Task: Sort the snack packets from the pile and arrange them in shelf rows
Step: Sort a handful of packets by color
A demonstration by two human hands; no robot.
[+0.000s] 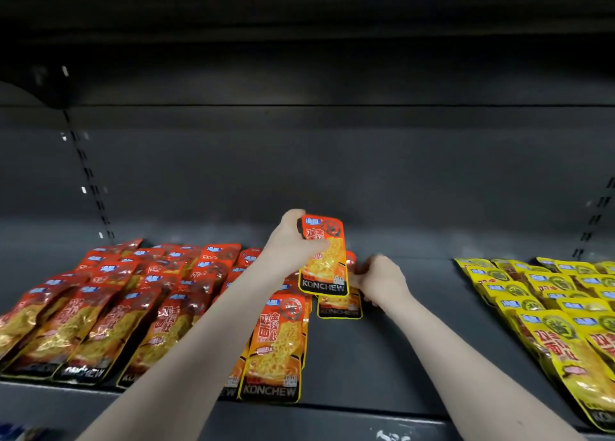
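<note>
Above a dark shelf (pixel 382 357), the left hand (pixel 293 244) pinches an orange packet (pixel 324 257); the right hand (pixel 379 279) grips a shelved packet (pixel 339 306). Glossy film may slip, skewing the red rows (pixel 133 291).

So on the shelf (pixel 382 357), the big batch of packets (pixel 109 311) sits in rows on the left, another batch (pixel 559 311) on the right, with a gap between them. The left hand (pixel 293 244) holds one packet (pixel 324 257) above the middle, and the right hand (pixel 382 279) rests just right of it, on a packet (pixel 339 306) lying further back.
</note>
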